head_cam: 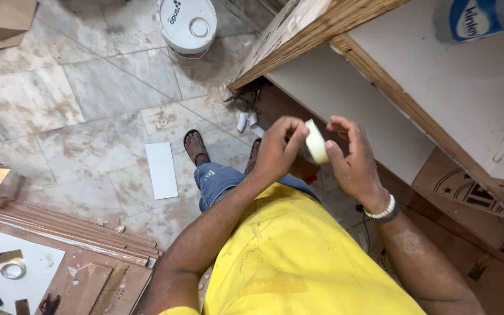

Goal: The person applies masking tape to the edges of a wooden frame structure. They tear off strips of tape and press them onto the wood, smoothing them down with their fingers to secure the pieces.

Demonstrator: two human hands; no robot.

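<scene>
Pale masking-tape roll (pixel 316 142) held edge-on at frame centre, over my yellow shirt (pixel 298 256); my left hand (pixel 278 153) pinches its rim, fingers closed; my right hand (pixel 354 160) curled against it at 3 o'clock; white paint bucket (pixel 186 24) at 11 o'clock.

- Two hands: the left hand (pixel 275 153) and the right hand (pixel 354 163), up in front of the cabinet (pixel 456 99).
- One pale roll of tape (pixel 316 142), held between the two hands.
- One white bucket (pixel 186 24) on the floor, left of the cabinet.
- One white flat board (pixel 162 170) on the floor, left of the cabinet.
- Two feet in sandals (pixel 195 146), down by the cabinet.
- One bead bracelet (pixel 381 210), on the right wrist near the cabinet.
- One small tape ring (pixel 13 269), far left of the cabinet.
</scene>
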